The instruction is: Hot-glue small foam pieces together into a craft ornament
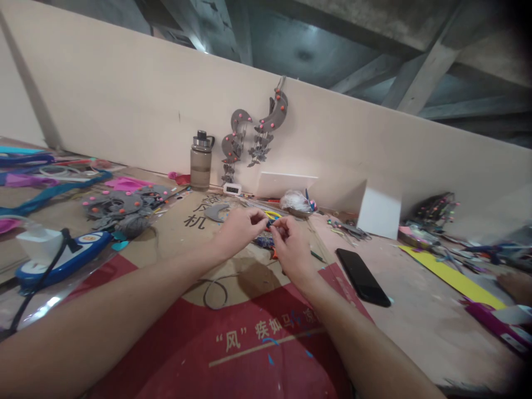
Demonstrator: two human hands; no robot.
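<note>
My left hand and my right hand meet above the cardboard, each with thumb and fingertips pinched together. Between the fingertips is a small dark piece, too small to make out. Just behind them shows something with yellow loops, partly covered by the fingers. A dark bundle with orange bits lies below the hands. To the left is a grey crescent-shaped piece. A thin grey cord curls on the red and brown cardboard under my forearms.
A water bottle and a small white digital display stand by the partition, where grey crescent ornaments hang. At right lie a black phone and yellow sheet. Left are grey decorated pieces and a blue power strip.
</note>
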